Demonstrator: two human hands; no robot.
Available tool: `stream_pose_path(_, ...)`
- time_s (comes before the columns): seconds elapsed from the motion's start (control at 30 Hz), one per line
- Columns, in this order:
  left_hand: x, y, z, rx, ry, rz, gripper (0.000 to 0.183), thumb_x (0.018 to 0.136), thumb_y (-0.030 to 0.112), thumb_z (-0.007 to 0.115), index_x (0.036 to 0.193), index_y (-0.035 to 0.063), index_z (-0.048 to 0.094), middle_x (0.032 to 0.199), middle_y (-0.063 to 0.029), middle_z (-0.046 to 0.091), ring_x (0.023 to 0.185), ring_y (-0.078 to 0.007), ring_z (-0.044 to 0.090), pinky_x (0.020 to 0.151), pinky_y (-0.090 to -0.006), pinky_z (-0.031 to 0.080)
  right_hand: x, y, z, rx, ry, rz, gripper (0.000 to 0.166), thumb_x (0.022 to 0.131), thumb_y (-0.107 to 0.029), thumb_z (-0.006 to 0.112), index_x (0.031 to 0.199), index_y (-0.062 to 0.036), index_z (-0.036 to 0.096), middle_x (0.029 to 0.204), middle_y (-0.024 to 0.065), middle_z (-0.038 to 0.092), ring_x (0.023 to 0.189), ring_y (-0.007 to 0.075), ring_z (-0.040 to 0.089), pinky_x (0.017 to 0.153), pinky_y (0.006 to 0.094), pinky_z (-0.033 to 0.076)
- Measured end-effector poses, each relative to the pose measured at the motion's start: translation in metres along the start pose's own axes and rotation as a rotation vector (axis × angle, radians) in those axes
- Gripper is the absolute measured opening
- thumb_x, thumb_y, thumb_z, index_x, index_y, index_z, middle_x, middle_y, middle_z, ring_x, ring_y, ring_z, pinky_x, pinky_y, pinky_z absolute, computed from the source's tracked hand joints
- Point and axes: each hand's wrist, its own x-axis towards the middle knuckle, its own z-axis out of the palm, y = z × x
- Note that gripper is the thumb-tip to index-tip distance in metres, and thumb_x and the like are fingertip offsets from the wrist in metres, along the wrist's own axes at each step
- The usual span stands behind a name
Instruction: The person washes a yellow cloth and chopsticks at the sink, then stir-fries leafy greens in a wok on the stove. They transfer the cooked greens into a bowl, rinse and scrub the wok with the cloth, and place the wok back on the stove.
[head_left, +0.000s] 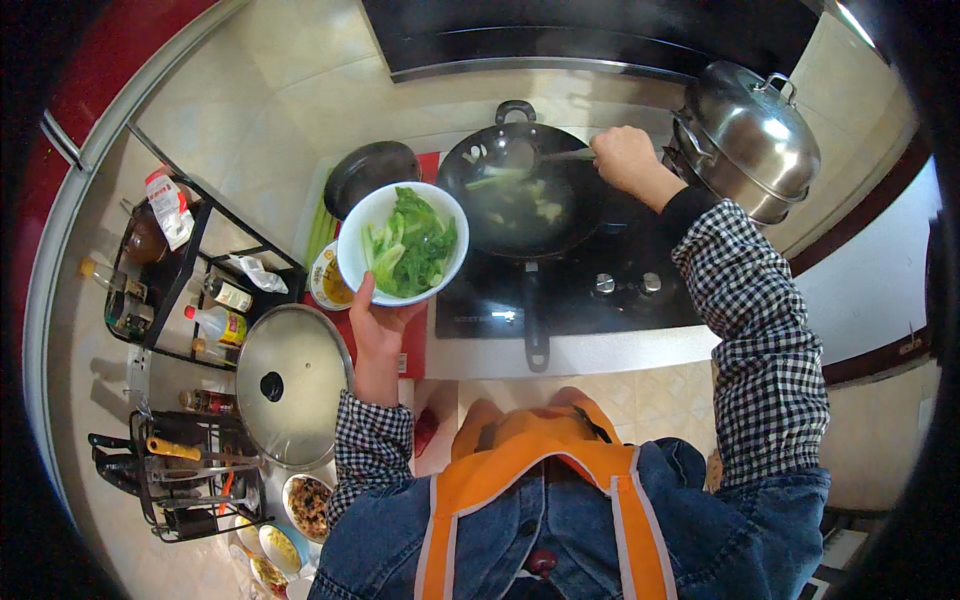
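Observation:
My left hand (379, 330) holds a white bowl (352, 247) by its near rim, with the thumb over the edge. Green leafy vegetables (420, 247) lie in the bowl, which is left of a dark wok (480, 225) on the black gas stove. My right hand (628, 161) is closed on the handle of a utensil (562, 156), probably a ladle or spatula, whose head is over the wok. Liquid and pale pieces of food (547, 206) show in the wok through haze. The wok's long handle (535, 322) points towards me.
A steel steamer pot with a domed lid (754, 135) stands right of the stove. On the left are a small black pan (371, 176), a patterned bowl (328, 277), a large glass lid (292, 375), a rack of bottles (225, 322), knives and utensils (187, 465), and several food bowls (307, 506). A range hood (600, 37) hangs above.

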Motion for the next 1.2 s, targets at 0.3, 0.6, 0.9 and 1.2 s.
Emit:
stream_pose_path(0.3, -0.011, 0.003, -0.008, -0.007, 0.033, 0.029, 0.054, 0.089, 0.033, 0.048, 0.134, 0.0071, 0.033, 0.127, -0.0148, 0.048, 0.107, -0.0319, 0.055, 0.072, -0.0429, 0.057, -0.006, -0.004, 0.026, 0.278, 0.001, 0.078, 0.016, 0.071, -0.020, 0.063, 0.084, -0.0119, 0.068, 0.080, 0.0139, 0.064, 0.080, 0.0324, 0.062, 0.071, 0.0442, 0.049)
stream_pose_path(0.6, -0.013, 0.004, -0.010, -0.001, 0.063, 0.041, 0.054, 0.089, 0.031, 0.049, 0.133, 0.0057, 0.034, 0.126, -0.0159, 0.049, 0.107, -0.0322, 0.055, 0.072, -0.0444, 0.056, -0.009, 0.001, 0.011, 0.025, 0.306, -0.078, 0.014, 0.066, -0.004, 0.060, 0.079, -0.0058, 0.060, 0.085, 0.0130, 0.060, 0.070, 0.0312, 0.063, 0.059, 0.0402, 0.051)
stream_pose_path(0.9, -0.015, 0.006, 0.006, 0.034, 0.060, 0.033, 0.054, 0.088, 0.033, 0.047, 0.134, 0.0086, 0.033, 0.126, -0.0151, 0.048, 0.107, -0.0319, 0.055, 0.074, -0.0428, 0.057, -0.011, -0.032, 0.005, 0.104, 0.250, -0.240, 0.018, 0.072, -0.008, 0.059, 0.089, -0.0070, 0.062, 0.088, 0.0113, 0.057, 0.066, 0.0285, 0.063, 0.055, 0.0381, 0.052)
stream_pose_path(1.2, -0.013, 0.001, -0.008, 0.011, 0.055, 0.034, 0.052, 0.090, 0.032, 0.047, 0.134, 0.0066, 0.033, 0.128, -0.0157, 0.047, 0.109, -0.0325, 0.053, 0.074, -0.0447, 0.056, -0.048, 0.001, -0.014, -0.020, 0.218, -0.337, 0.024, 0.072, -0.008, 0.058, 0.095, -0.0132, 0.062, 0.092, 0.0079, 0.053, 0.062, 0.0275, 0.061, 0.053, 0.0393, 0.050)
